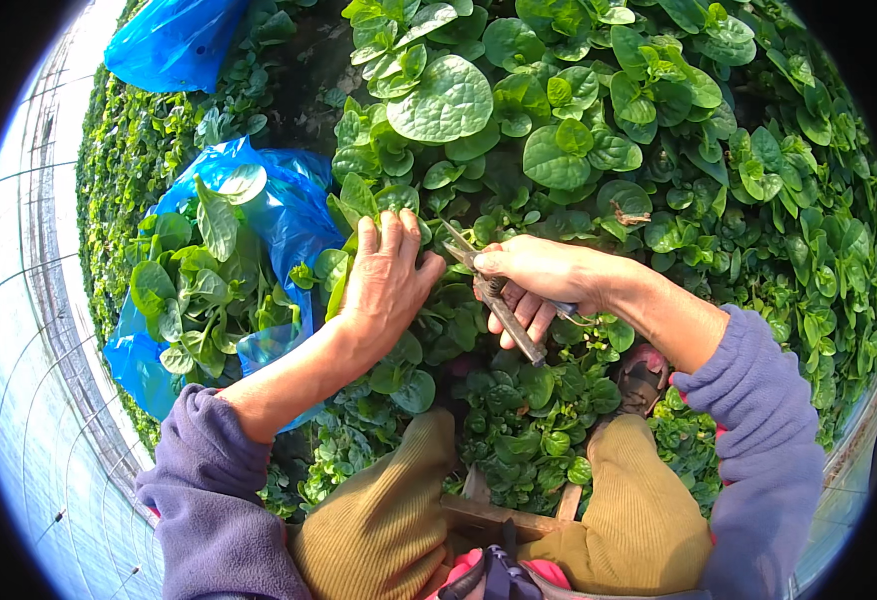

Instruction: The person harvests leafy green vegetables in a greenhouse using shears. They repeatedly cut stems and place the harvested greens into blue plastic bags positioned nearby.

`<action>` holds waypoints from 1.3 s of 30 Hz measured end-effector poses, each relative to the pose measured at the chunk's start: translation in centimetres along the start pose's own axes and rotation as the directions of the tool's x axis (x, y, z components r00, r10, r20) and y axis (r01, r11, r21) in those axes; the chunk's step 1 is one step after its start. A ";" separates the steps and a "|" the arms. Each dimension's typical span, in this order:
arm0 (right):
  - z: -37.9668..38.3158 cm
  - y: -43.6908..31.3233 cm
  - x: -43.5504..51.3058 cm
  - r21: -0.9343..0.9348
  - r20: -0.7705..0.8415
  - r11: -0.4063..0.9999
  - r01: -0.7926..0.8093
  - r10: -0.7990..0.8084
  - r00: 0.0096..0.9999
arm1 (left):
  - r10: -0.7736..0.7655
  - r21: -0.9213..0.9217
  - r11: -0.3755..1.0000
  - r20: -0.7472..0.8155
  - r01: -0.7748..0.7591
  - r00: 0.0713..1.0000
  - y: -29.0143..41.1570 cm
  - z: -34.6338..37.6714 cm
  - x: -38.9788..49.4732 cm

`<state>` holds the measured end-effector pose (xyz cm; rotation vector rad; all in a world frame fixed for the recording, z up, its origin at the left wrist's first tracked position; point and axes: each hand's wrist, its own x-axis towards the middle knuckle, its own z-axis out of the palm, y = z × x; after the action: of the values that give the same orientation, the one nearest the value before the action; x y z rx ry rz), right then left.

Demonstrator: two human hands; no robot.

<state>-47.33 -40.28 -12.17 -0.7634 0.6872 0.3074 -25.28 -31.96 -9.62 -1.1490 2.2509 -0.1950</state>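
Observation:
My right hand point(543, 281) holds a pair of pruning shears point(502, 304), their blades parted and pointing up and left towards my left hand. My left hand point(390, 270) is closed around cut or gathered green leaves point(341, 277); its palm side is hidden. A thin stem runs between its fingertips and the blade tips. To the left of that hand lies a blue plastic bag point(277, 202), its mouth spread wide, with a heap of picked leafy greens point(210, 292) in it. Broad-leaved plants, apparently Malabar spinach point(440, 101), grow densely in front of both hands.
Another blue plastic bag point(176, 45) lies at the upper left. A low wooden frame point(506, 517) sits between my corduroy-covered knees, and a shoe point(642, 375) rests among the plants. Translucent sheeting on a frame point(41, 360) curves along the left side. Leafy plants point(821, 247) also stand at right.

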 end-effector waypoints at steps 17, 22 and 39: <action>1.6 0.5 -1.2 -0.123 -0.090 0.992 0.025 -0.036 0.995 | -0.088 -0.131 0.988 -0.069 0.078 0.994 -0.3 0.6 -2.1; 0.9 0.6 -2.7 -0.054 -0.129 0.991 0.121 -0.127 0.983 | -0.006 -0.294 0.953 -0.263 -0.074 0.965 -2.1 -1.0 -2.1; 1.9 6.6 -11.3 0.170 -0.292 0.952 0.256 -0.200 0.935 | -0.830 -0.749 0.504 -0.283 0.430 0.481 -13.0 -10.4 -21.9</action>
<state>-58.09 -34.45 -7.10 -0.6850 0.8654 -0.0854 -12.44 -24.32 13.47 -2.6996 2.2793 -0.2048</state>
